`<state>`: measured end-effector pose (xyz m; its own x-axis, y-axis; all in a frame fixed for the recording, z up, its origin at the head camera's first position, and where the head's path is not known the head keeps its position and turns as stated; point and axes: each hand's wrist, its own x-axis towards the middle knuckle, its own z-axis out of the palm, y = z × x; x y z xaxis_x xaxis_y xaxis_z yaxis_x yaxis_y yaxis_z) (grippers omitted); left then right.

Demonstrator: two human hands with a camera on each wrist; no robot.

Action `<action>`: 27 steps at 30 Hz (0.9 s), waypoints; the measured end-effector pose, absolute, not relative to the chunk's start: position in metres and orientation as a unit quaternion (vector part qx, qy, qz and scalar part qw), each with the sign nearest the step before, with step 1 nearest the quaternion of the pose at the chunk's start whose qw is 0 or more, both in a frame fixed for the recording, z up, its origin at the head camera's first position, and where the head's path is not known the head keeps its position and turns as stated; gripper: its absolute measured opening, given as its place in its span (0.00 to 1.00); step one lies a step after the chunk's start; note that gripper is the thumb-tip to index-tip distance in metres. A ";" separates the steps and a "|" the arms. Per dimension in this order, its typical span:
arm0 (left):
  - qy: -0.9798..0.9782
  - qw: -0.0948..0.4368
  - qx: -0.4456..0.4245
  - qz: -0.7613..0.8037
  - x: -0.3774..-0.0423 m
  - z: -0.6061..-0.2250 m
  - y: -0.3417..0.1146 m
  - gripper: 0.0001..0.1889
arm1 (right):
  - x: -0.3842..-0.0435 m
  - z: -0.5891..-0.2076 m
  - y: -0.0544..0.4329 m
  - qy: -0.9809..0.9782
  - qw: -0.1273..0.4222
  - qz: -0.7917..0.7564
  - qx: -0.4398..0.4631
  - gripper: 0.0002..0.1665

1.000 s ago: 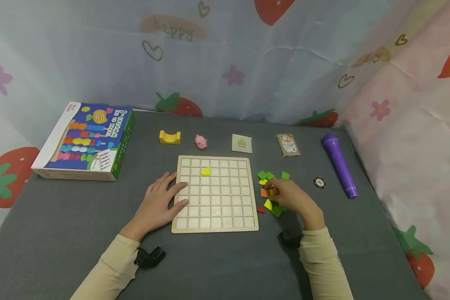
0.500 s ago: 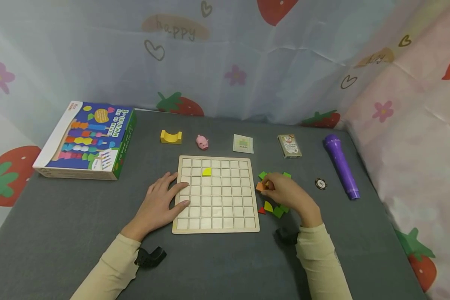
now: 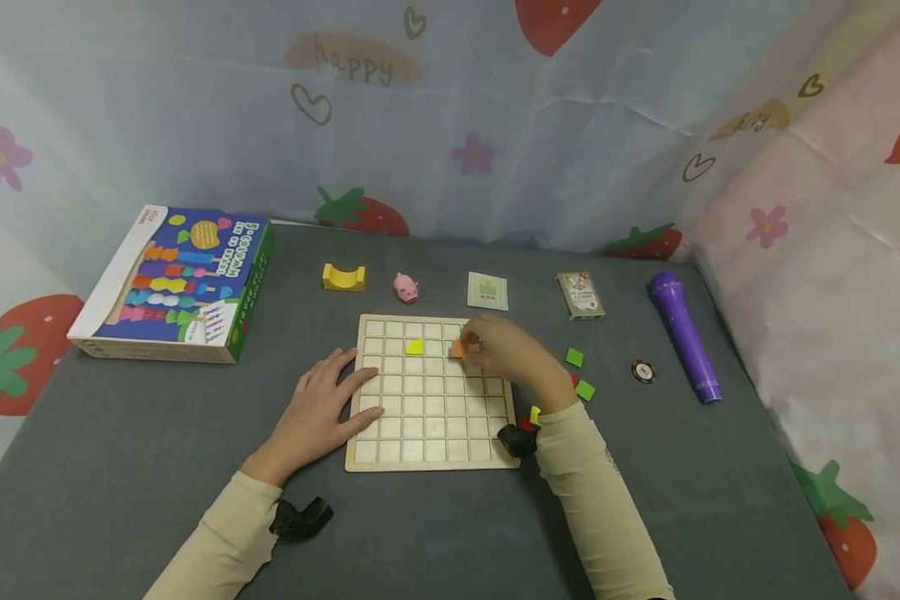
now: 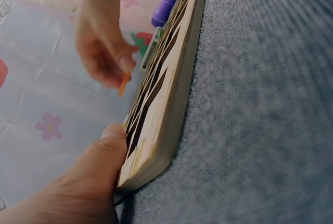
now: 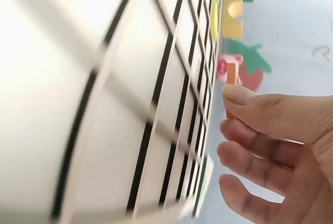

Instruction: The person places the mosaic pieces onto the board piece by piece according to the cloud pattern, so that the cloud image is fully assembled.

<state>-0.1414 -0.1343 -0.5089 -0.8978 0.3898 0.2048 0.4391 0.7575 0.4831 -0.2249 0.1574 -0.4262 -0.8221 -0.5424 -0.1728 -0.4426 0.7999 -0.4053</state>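
My right hand point(image 3: 506, 354) pinches a thin orange tile point(image 3: 457, 349) above the upper right part of a pale wooden grid board point(image 3: 423, 406). In the right wrist view the orange tile point(image 5: 231, 73) stands on edge between thumb and fingers, apart from the board. A yellow tile point(image 3: 415, 347) with one rounded corner lies in a cell of the second row. My left hand point(image 3: 311, 417) rests with spread fingers on the board's left edge, its thumb point(image 4: 104, 156) on the rim in the left wrist view. Loose green tiles point(image 3: 585, 390) and partly hidden red and yellow ones lie right of the board.
Behind the board stand a yellow arched block point(image 3: 343, 278), a pink pig figure point(image 3: 405, 287), a small printed card point(image 3: 487, 292) and a card box point(image 3: 581, 296). A purple microphone point(image 3: 685, 337) and a round chip point(image 3: 642, 372) lie right. A blue toy box point(image 3: 172, 283) sits left.
My right hand has picked the orange tile from the loose pile and carried it left, over the board. My left hand stays in place.
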 end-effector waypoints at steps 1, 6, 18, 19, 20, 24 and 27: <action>-0.936 0.046 -0.223 -0.267 -0.141 -0.509 -0.135 0.31 | -0.227 -0.427 0.153 0.937 0.142 -0.176 -0.267 0.14; -0.939 0.052 -0.230 -0.250 -0.140 -0.510 -0.135 0.32 | -0.236 -0.432 0.134 0.932 0.146 -0.182 -0.279 0.13; -0.941 0.047 -0.224 -0.248 -0.140 -0.510 -0.133 0.32 | -0.239 -0.441 0.122 0.935 0.159 -0.190 -0.254 0.14; -0.941 0.046 -0.223 -0.249 -0.140 -0.510 -0.133 0.32 | -0.239 -0.441 0.122 0.935 0.159 -0.190 -0.253 0.14; -0.941 0.045 -0.222 -0.250 -0.140 -0.510 -0.133 0.32 | -0.239 -0.441 0.122 0.935 0.159 -0.190 -0.253 0.14; -0.941 0.047 -0.221 -0.251 -0.140 -0.510 -0.133 0.32 | -0.239 -0.440 0.121 0.935 0.158 -0.189 -0.255 0.14; -0.942 0.047 -0.221 -0.250 -0.140 -0.510 -0.133 0.32 | -0.239 -0.440 0.120 0.935 0.152 -0.183 -0.262 0.14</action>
